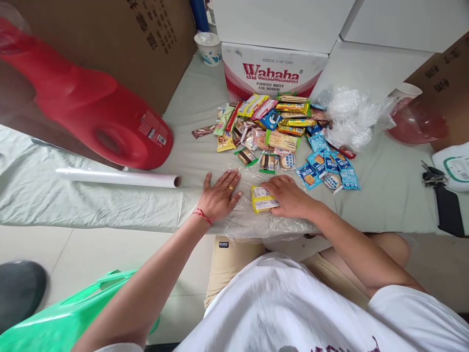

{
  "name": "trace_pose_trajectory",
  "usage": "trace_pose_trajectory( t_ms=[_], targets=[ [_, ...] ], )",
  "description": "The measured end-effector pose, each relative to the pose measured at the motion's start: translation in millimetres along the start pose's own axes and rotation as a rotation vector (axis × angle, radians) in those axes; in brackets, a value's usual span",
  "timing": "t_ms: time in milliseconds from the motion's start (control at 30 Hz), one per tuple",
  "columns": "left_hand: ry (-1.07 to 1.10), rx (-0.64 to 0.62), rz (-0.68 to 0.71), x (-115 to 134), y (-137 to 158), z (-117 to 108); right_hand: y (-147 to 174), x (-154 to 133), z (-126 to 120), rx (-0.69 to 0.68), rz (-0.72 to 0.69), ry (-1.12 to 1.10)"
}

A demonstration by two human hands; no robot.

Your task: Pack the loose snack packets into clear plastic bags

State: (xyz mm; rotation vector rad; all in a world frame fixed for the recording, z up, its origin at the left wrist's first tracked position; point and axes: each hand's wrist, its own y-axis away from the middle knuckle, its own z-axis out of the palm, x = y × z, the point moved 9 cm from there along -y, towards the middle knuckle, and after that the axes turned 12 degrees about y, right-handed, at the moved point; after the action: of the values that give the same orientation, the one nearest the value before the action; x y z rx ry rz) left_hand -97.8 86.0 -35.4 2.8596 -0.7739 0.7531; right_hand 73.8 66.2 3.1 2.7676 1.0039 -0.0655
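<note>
A sheet of clear plastic film (244, 215) lies crinkled along the front edge of the cloth-covered table (198, 132). My left hand (220, 195) rests flat on its left part, fingers stretched out. On the film lies a yellow and white snack packet (261, 200), its printed side up. My right hand (287, 195) grips the packet's right end, which the fingers hide. Just beyond the hands is a heap of wrapped snacks (278, 122), with several blue snack packets (326, 166) at its right.
A white roll (124, 178) and a large red bottle (110, 117) are on the left. Behind the snacks stands a Wahaha water carton (271, 73). Crumpled clear plastic (351, 117), a red bowl (415, 122), keys (434, 175) and a white bottle (454, 166) are on the right.
</note>
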Motion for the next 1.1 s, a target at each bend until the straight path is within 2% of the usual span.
trace_pose_trajectory(
  t_ms=[133,200,267,367,433,500,600,667,767,967,1100],
  targets=[
    [0.006,0.003,0.006,-1,0,-1,2,4,3,0.029,-0.001,-0.034],
    [0.011,0.004,0.008,-3,1,-2,11,8,-3,0.088,0.006,-0.048],
    [0.025,0.005,0.001,-6,2,-4,32,13,-13,0.215,0.024,-0.065],
    [0.052,0.003,-0.015,-10,3,-6,81,9,-22,0.44,0.001,-0.082],
    [0.052,-0.006,-0.025,-11,2,-6,112,-6,-8,0.487,-0.089,-0.046],
    [0.037,-0.021,-0.033,-10,1,-4,132,-22,19,0.458,-0.171,0.032],
    [0.016,-0.043,-0.05,-10,-1,-2,144,-31,50,0.49,-0.163,0.11],
    [0.01,-0.054,-0.063,-9,-1,-1,142,-29,52,0.555,-0.132,0.078],
    [0.007,-0.062,-0.073,-9,-2,-1,131,-22,33,0.587,-0.093,-0.055],
    [0.015,-0.055,-0.07,-10,-1,-2,86,15,-18,0.399,0.022,-0.447],
    [0.049,-0.07,-0.088,-15,-2,-2,51,53,-18,0.315,0.226,-0.542]
  ],
)
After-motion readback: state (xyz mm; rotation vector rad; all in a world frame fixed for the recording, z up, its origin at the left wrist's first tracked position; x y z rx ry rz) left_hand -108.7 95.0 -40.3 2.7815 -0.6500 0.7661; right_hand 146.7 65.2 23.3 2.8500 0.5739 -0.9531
